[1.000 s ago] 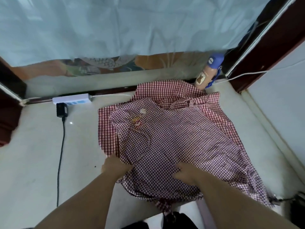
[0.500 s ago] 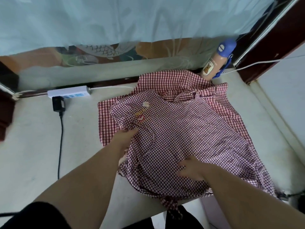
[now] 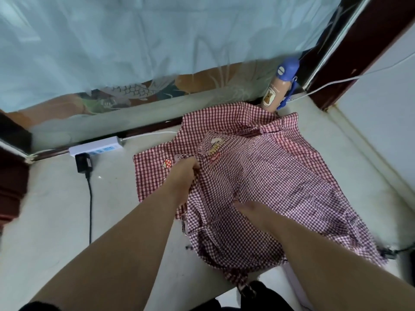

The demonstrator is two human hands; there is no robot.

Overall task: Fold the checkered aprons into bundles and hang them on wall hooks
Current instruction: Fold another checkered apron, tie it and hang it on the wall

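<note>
My left hand (image 3: 183, 176) has climbed the edge of the apron (image 3: 269, 176) and now pinches it; right of those fingers, my right hand (image 3: 249, 208) presses flat on the cloth. First fold, I judge: next, carry that edge across. Bottle (image 3: 277, 92) beyond.

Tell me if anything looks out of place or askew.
The blue-capped bottle at the back corner looks tilted, though the wide lens may exaggerate that; the checkered aprons hide its base. The aprons lie rumpled, hanging over the near edge. Nothing spilled or damaged.
</note>
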